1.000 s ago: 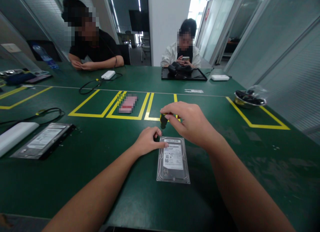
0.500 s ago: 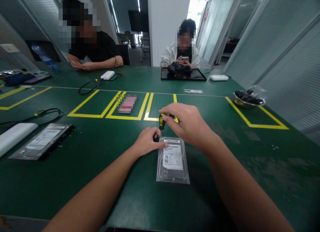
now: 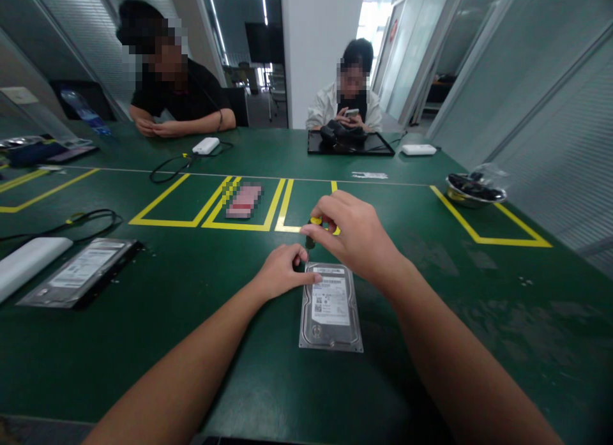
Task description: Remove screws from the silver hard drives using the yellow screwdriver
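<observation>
A hard drive [image 3: 331, 304] lies flat on the green table in front of me, its white label facing up. My left hand [image 3: 283, 271] grips its far left corner, thumb across the top and curled fingers by the edge. Above that corner, my right hand [image 3: 348, 228] pinches the handle of a black and yellow screwdriver [image 3: 310, 241]. The screwdriver stands roughly upright, shaft pointing down beside my left fingertips. Its tip and whatever it touches are too small to make out.
Another hard drive [image 3: 86, 272] and a white power bank [image 3: 34, 266] with a black cable lie at left. Yellow tape outlines [image 3: 239, 226] mark the table. A metal bowl [image 3: 475, 193] of dark items stands at right. Two people sit opposite, near a black tray [image 3: 352, 150].
My right hand has shifted its fingers on the screwdriver handle, thumb moving slightly left and fingers curling over the top. My left hand and the hard drive stay put.
</observation>
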Demonstrator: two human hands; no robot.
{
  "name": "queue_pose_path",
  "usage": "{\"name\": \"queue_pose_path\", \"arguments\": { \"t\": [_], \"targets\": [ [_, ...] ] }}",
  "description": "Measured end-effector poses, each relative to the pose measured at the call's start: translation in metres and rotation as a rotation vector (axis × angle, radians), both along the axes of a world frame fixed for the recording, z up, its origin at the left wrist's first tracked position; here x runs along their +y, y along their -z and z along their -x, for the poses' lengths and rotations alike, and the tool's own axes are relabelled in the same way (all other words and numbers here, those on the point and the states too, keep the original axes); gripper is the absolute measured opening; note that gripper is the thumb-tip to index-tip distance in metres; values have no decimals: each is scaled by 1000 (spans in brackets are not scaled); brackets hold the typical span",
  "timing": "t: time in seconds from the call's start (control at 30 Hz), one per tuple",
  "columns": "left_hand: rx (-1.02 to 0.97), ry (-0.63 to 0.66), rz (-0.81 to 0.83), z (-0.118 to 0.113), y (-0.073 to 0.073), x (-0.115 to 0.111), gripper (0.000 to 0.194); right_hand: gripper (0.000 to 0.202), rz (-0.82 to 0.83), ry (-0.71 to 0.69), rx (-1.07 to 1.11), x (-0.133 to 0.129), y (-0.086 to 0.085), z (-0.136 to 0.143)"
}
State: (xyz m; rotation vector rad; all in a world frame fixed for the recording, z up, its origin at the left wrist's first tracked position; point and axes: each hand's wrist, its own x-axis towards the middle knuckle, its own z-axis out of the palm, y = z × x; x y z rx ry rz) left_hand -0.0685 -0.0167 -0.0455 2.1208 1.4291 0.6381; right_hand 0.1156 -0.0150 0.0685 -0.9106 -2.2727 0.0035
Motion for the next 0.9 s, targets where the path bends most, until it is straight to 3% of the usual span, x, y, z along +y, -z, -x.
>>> {"name": "queue_pose_path", "arguments": {
  "t": [0.1,0.23,0.43,0.63,0.9],
  "targets": [
    [5,-1,-7,0,1,0,49,9,23,-69,31,0,-1,0],
    [-1,5,-10,1,3,1,49,17,55,-171,78,0,-2,-1],
    [-11,9,-7,1,3,1,49,12,56,-116,75,0,-2,0],
    [-13,8,2,1,3,1,48,27,95,-141,70,1,-4,-6],
    [-6,10,-2,1,1,1,48,32,77,-146,9,0,-6,-7]
  ]
}}
